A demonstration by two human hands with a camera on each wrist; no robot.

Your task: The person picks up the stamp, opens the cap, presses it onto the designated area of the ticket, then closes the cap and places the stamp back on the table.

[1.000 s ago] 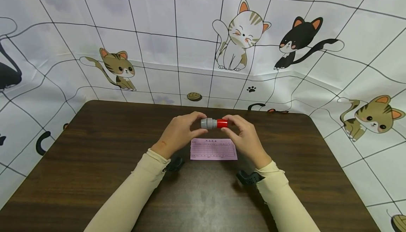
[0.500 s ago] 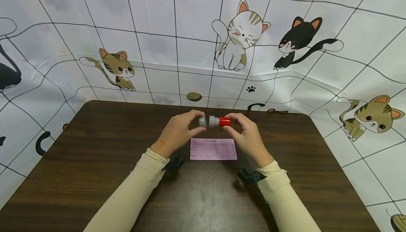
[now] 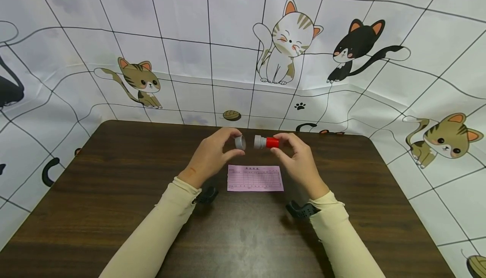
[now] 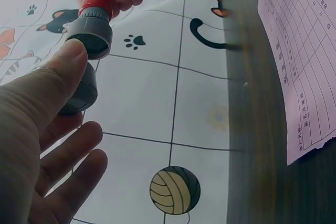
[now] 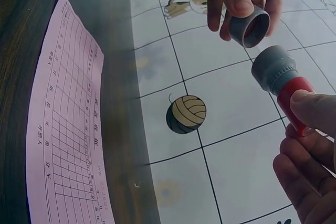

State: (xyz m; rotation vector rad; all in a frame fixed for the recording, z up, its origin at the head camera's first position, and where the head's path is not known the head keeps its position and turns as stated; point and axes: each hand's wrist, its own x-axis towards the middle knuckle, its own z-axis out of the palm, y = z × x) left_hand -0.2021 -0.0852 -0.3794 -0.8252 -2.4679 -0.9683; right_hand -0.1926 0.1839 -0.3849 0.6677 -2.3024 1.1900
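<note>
Between thumb and fingers my left hand (image 3: 210,155) pinches a round grey cap (image 3: 240,142), its hollow side facing right. Across a small gap, my right hand (image 3: 300,163) holds a stamp by its red handle (image 3: 272,142), with the grey stamp head (image 3: 260,141) pointing left toward the cap. In the right wrist view the cap (image 5: 250,27) shows as a hollow ring apart from the stamp (image 5: 283,77). The left wrist view shows the dark underside of the stamp head (image 4: 93,40). Below both hands a pink printed form (image 3: 255,178) lies flat on the table.
The dark wooden table (image 3: 114,185) reaches out to both sides of my arms. Behind it hangs a white cloth (image 3: 190,58) with a grid and cartoon cats. Dark bands (image 3: 301,210) sit at both wrists.
The cap has come off the stamp. My left hand has shifted slightly left with the cap, and my right hand slightly right with the stamp, leaving a gap between them. The form has stayed put.
</note>
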